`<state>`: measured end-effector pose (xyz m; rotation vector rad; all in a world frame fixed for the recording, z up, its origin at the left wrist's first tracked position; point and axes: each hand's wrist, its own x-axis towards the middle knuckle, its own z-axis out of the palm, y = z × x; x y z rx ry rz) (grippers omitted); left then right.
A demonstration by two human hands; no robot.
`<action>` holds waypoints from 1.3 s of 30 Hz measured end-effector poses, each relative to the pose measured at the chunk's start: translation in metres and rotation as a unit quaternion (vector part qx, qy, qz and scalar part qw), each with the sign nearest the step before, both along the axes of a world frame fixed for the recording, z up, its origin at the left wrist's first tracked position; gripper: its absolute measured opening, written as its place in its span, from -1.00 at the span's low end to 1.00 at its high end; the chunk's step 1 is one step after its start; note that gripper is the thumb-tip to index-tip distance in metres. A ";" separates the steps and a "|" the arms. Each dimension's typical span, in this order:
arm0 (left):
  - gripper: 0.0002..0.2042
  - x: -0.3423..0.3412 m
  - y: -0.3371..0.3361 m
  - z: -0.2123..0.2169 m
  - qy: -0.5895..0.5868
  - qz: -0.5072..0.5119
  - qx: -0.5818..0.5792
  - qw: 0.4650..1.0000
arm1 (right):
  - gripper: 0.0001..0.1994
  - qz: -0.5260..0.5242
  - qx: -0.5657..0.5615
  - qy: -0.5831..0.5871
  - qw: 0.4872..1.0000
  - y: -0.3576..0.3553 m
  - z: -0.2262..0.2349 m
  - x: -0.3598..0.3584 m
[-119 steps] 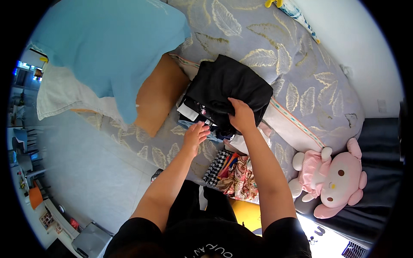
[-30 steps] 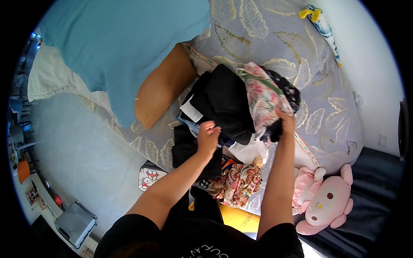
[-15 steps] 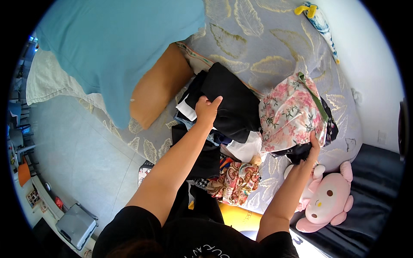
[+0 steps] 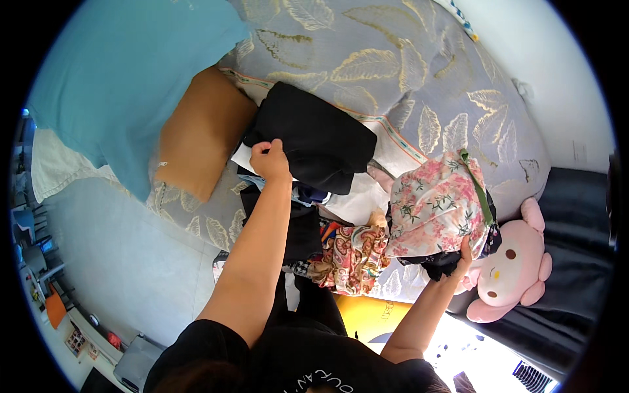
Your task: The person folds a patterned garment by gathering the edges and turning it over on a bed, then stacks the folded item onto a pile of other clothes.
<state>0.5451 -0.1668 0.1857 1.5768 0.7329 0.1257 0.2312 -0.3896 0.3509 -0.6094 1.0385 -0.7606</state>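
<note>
My left hand (image 4: 270,159) is closed at the near left edge of a folded black garment (image 4: 321,131), its fingers curled in. Under that garment, a strip of white cloth, blue denim and pale fabric show. At the right, my right hand (image 4: 464,259) grips the lower edge of a pink-and-white floral garment (image 4: 436,209) with a green strap; dark fabric (image 4: 442,265) bunches beneath it. Between my arms lies a crumpled, multicoloured paisley cloth (image 4: 354,255), beside more black cloth (image 4: 298,236).
The grey bedspread (image 4: 354,29) has a leaf pattern. Brown cloth (image 4: 203,134) and a large blue cloth (image 4: 124,78) lie at the left. A pink plush toy (image 4: 508,262) rests against a black padded seat (image 4: 576,242). A yellow bag (image 4: 370,311) stands near my body; a grey suitcase (image 4: 139,360) stands on the floor.
The floral bundle has been drawn nearer to me and stands away from the black garment, baring more of the bedding between them. My left hand stays at the black garment. The view has shifted.
</note>
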 end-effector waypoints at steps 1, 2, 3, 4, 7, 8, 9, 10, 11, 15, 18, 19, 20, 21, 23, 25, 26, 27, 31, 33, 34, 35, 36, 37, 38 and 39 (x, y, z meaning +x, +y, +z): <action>-0.86 -0.007 -0.007 0.012 -0.037 -0.030 -0.063 0.997 | -0.44 -0.012 0.006 -0.005 1.000 -0.008 -0.004 -0.018; -0.87 -0.012 -0.015 0.024 -0.074 -0.060 -0.125 0.988 | -0.42 -0.029 0.006 -0.007 1.000 -0.010 -0.003 -0.026; -0.85 -0.017 -0.029 0.039 -0.072 -0.087 -0.180 0.977 | -0.42 -0.030 -0.003 -0.009 0.999 -0.014 0.000 -0.033; -0.82 -0.027 -0.045 0.056 -0.056 -0.107 -0.225 0.967 | -0.41 -0.031 -0.012 -0.011 0.999 -0.016 0.004 -0.041; -0.76 -0.069 -0.085 0.103 0.002 -0.185 -0.374 0.909 | -0.40 -0.050 -0.041 0.005 0.998 -0.015 0.028 -0.049; -0.76 -0.082 -0.093 0.121 0.012 -0.198 -0.420 0.886 | -0.39 -0.049 -0.067 -0.006 0.997 -0.021 0.027 -0.061; -0.77 -0.092 -0.100 0.132 0.014 -0.199 -0.464 0.863 | -0.38 -0.047 -0.060 -0.011 0.997 -0.018 0.037 -0.063; -0.77 -0.100 -0.102 0.144 0.027 -0.198 -0.492 0.847 | -0.36 -0.044 -0.053 -0.014 0.998 -0.013 0.051 -0.061; -0.78 -0.106 -0.104 0.140 0.027 -0.205 -0.514 0.832 | -0.38 -0.068 -0.060 -0.006 0.996 -0.009 0.062 -0.059; -0.82 -0.134 -0.109 0.092 0.087 -0.144 -0.623 0.764 | -0.40 -0.076 -0.070 0.010 0.995 -0.010 0.067 -0.063; -0.85 -0.151 -0.097 0.007 0.097 -0.127 -0.582 0.797 | -0.40 -0.061 -0.070 0.015 0.996 -0.005 0.063 -0.047; -0.88 -0.156 -0.087 -0.030 0.158 -0.171 -0.452 0.861 | -0.41 -0.050 -0.076 0.020 0.996 -0.005 0.052 -0.040; -0.89 -0.160 -0.073 -0.062 0.216 -0.209 -0.312 0.901 | -0.42 -0.039 -0.083 0.026 0.995 -0.006 0.040 -0.034; -0.88 -0.167 -0.058 -0.083 0.183 -0.244 -0.256 0.917 | -0.47 -0.060 -0.112 0.059 0.990 -0.008 0.024 -0.032; -0.83 -0.170 -0.034 -0.088 0.174 -0.245 -0.201 0.932 | -0.51 -0.024 -0.050 0.036 0.998 -0.006 0.003 -0.024; -0.80 -0.165 -0.015 -0.064 0.224 -0.184 -0.209 0.934 | -0.51 -0.001 0.002 0.032 0.999 0.002 -0.015 -0.023; -0.74 -0.160 -0.002 -0.056 0.189 -0.183 -0.182 0.947 | -0.49 0.010 0.022 0.037 0.999 0.005 -0.022 -0.021; -0.75 -0.152 0.010 -0.057 0.159 -0.113 -0.174 0.965 | -0.47 0.022 0.038 0.041 0.998 0.009 -0.026 -0.017; -0.69 -0.090 0.053 -0.063 0.119 -0.006 -0.127 0.985 | -0.44 0.092 0.004 0.063 0.994 0.017 -0.036 0.006; -0.67 -0.057 0.063 -0.046 0.176 0.005 -0.156 0.972 | -0.48 0.092 -0.082 0.078 0.989 0.021 -0.034 0.024; -0.66 -0.043 0.065 -0.037 0.214 0.022 -0.186 0.959 | -0.49 0.091 -0.125 0.086 0.984 0.024 -0.033 0.034; -0.65 -0.034 0.067 -0.034 0.250 0.042 -0.217 0.943 | -0.52 0.082 -0.128 0.086 0.985 0.030 -0.025 0.046; -0.64 -0.028 0.068 -0.040 0.255 0.055 -0.260 0.930 | -0.52 0.090 -0.132 0.084 0.984 0.028 -0.026 0.047; -0.63 -0.024 0.068 -0.049 0.259 0.068 -0.301 0.915 | -0.51 0.099 -0.135 0.081 0.983 0.023 -0.029 0.046; -0.61 -0.022 0.068 -0.049 0.264 0.079 -0.341 0.899 | -0.51 0.106 -0.137 0.079 0.982 0.024 -0.027 0.050; -0.53 -0.023 0.068 -0.048 0.248 0.049 -0.368 0.895 | -0.48 0.111 -0.128 0.071 0.983 0.027 -0.023 0.052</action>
